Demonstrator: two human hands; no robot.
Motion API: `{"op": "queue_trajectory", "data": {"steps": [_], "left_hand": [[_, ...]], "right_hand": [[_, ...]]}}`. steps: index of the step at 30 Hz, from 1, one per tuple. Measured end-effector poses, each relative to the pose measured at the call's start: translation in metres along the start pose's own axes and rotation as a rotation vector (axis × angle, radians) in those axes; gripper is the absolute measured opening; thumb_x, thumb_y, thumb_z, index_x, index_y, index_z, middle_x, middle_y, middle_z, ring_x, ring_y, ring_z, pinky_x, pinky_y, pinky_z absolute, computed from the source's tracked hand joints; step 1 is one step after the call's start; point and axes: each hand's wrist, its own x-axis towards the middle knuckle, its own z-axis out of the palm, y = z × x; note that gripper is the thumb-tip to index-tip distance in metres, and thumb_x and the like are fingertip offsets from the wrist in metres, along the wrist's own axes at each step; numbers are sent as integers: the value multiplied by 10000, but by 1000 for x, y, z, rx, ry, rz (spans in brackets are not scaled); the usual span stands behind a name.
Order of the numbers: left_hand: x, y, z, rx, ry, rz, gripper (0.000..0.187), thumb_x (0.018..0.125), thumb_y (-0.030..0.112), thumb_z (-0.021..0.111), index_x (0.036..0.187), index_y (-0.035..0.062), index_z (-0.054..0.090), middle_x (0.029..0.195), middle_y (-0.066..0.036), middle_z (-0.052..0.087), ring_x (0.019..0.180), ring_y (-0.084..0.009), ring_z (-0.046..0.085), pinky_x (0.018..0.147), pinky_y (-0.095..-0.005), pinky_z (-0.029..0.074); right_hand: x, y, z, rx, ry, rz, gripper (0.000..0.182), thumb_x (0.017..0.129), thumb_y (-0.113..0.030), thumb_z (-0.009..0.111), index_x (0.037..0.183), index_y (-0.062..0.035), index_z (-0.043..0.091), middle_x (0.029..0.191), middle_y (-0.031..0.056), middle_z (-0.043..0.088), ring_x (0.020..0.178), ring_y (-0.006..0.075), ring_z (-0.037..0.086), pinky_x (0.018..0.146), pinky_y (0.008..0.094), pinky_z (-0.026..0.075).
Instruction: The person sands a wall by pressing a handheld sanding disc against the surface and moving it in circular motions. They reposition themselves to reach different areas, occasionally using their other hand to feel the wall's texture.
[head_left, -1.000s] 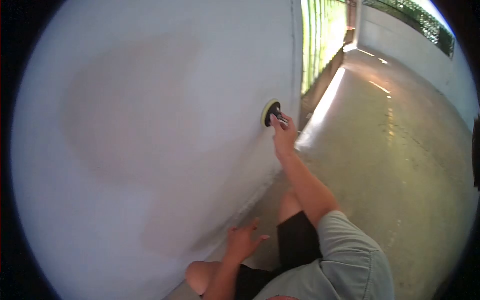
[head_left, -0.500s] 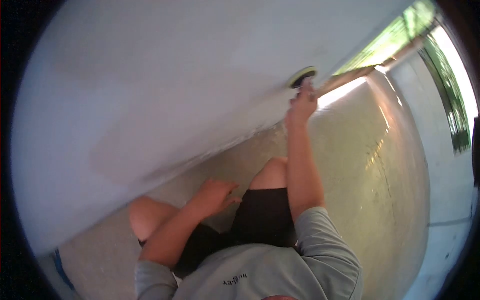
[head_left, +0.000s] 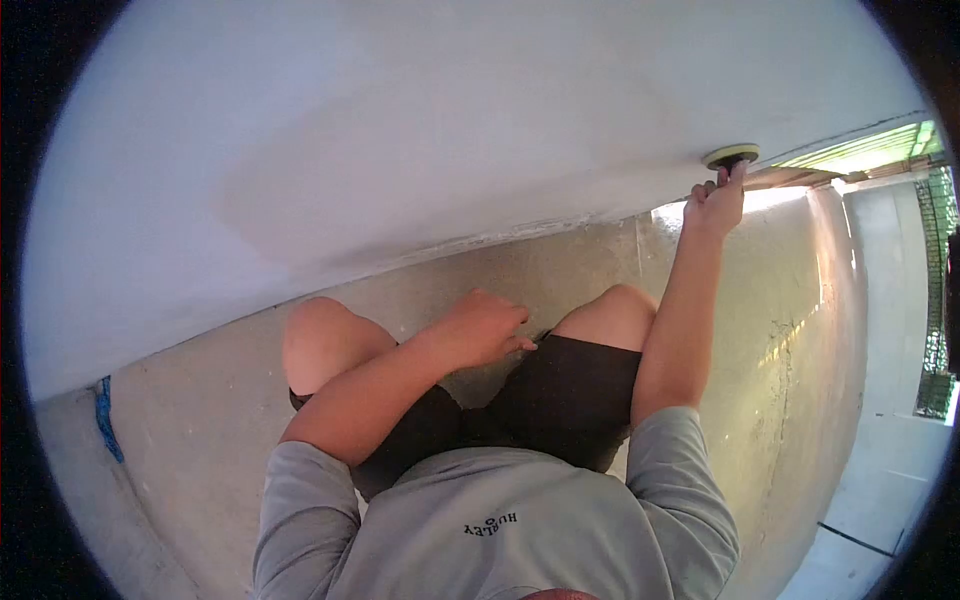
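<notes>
My right hand [head_left: 716,203] is stretched out to the right, its fingers closed on the dark back of a round sanding pad [head_left: 731,156] with a yellow-green edge. The pad's face lies against the pale wall [head_left: 430,130], near the wall's right end. Between my bent knees, my left hand [head_left: 484,328] hovers above my lap; its fingers are loosely bent, thumb apart, with nothing in them. The grip of the right fingers is partly hidden behind the hand.
A bare concrete floor [head_left: 760,350] runs below the wall. Slatted screening [head_left: 870,150] lets in bright light at the right. Another pale wall [head_left: 890,400] stands on the far right. A blue strip [head_left: 107,420] lies on the floor at left.
The view has turned, so the wall's lower edge slants less. My right hand and the pad appear farther right in view, still at the wall. My left hand stays over my lap.
</notes>
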Motion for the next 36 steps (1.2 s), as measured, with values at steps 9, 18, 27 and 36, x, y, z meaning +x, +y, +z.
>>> {"op": "queue_trajectory", "data": {"steps": [9,18,27,36], "left_hand": [[-2,3,-10,-27,-33,-19,417,877,426,641,1085,66,653,1015,-139,678,984,-336,638,864,-470,475],[0,3,-8,-4,63,-40,495,852,430,677,1204,91,603,1159,-136,610,1045,-356,600,918,-462,470],[1,0,-1,-33,133,5,478,837,394,707,1185,83,606,1227,-126,566,1038,-342,612,882,-449,497],[8,9,-6,35,131,-7,573,857,386,687,1340,120,531,1239,-122,567,1034,-345,613,887,-440,500]], "right_hand": [[-1,4,-9,47,-44,48,330,904,-337,705,1008,-54,571,856,23,549,529,63,345,437,244,258],[-10,6,-2,-60,7,-89,349,903,-312,706,1032,-16,575,820,56,591,491,62,361,409,238,242],[2,-3,0,8,42,-62,301,891,-292,721,990,-56,563,825,32,571,500,55,346,420,222,242],[10,13,-11,-84,52,-61,413,867,-393,732,950,-38,538,794,55,585,507,105,415,401,274,271]]}}
